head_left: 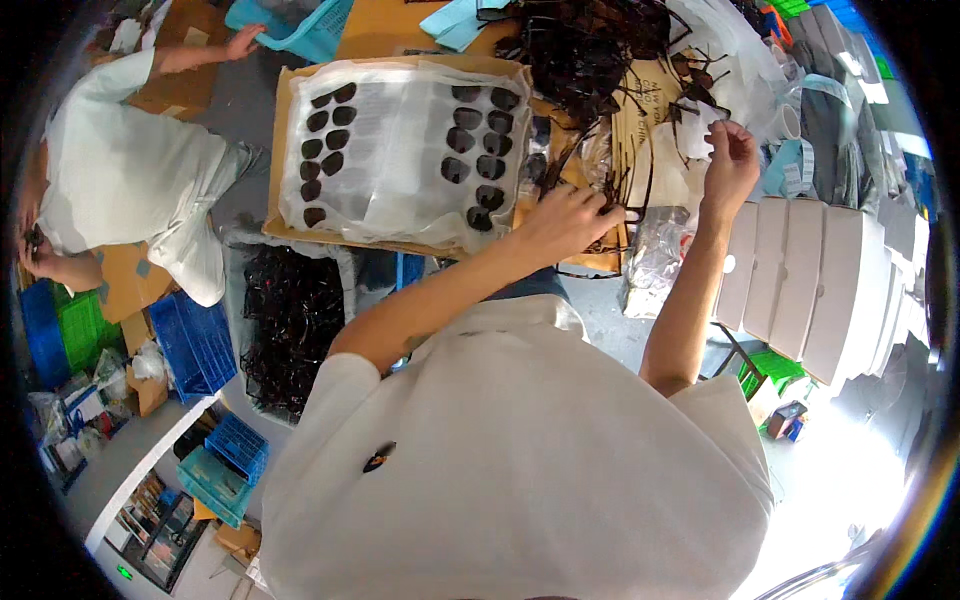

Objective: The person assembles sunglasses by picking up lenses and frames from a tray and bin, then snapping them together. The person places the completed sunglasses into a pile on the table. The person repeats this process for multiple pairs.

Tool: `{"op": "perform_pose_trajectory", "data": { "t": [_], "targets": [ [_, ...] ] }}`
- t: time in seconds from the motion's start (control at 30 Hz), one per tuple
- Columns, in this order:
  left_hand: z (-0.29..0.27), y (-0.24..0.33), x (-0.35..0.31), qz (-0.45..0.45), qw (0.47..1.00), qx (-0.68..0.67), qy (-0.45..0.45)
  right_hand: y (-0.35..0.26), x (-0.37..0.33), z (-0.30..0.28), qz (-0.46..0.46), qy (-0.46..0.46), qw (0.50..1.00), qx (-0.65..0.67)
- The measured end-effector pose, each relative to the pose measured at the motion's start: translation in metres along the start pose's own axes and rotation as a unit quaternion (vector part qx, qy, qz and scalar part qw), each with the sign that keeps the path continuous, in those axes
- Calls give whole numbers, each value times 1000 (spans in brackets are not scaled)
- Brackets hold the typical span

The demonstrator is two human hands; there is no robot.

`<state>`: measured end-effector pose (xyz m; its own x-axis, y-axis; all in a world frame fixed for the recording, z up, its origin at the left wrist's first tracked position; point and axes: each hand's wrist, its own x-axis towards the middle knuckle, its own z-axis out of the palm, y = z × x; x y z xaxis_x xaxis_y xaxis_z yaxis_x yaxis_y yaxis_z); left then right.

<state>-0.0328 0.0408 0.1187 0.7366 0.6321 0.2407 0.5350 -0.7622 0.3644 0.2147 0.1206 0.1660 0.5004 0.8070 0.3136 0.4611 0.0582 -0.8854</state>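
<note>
My left hand [572, 222] is closed on a dark eyeglass frame [636, 214] at the near edge of the table. To its right, my right hand [733, 160] is raised with thumb and fingers pinched together. A thin white piece [694, 130], like film or tissue, shows at those fingertips. Left of my hands lies a shallow cardboard box [275, 190] lined with white sheeting. Dark sunglass lenses [497, 144] rest in it in columns at both sides. Beyond my left hand is a tangled heap of dark frames [580, 70].
A grey bin of dark pieces [292, 330] stands below the box. White cartons [790, 270] stand at the right. A clear plastic bag [655, 262] lies by the table's edge. At the far left a co-worker [140, 170] reaches to a turquoise basket [315, 35].
</note>
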Motion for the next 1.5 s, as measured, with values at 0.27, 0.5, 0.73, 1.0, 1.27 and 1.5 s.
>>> {"op": "perform_pose_trajectory", "data": {
  "t": [0.27,0.5,0.73,1.0,1.27,1.5],
  "targets": [
    [101,-46,35,-37,987,-34,-152,120,71,57,-7,-294,924,-244],
    [96,-46,42,-68,988,-89,-108,155,66,139,-170,-456,790,-372],
    [83,-45,50,-132,985,-115,-6,142,44,131,-185,-517,781,-297],
    [62,-48,34,-173,970,-143,-90,62,96,111,-402,-12,860,-315],
    [31,-28,27,-210,947,-241,21,-30,148,49,-378,-17,863,-336],
    [-9,-27,31,-240,687,-663,173,-114,36,-1,-233,-54,956,-169]
  ]
}}
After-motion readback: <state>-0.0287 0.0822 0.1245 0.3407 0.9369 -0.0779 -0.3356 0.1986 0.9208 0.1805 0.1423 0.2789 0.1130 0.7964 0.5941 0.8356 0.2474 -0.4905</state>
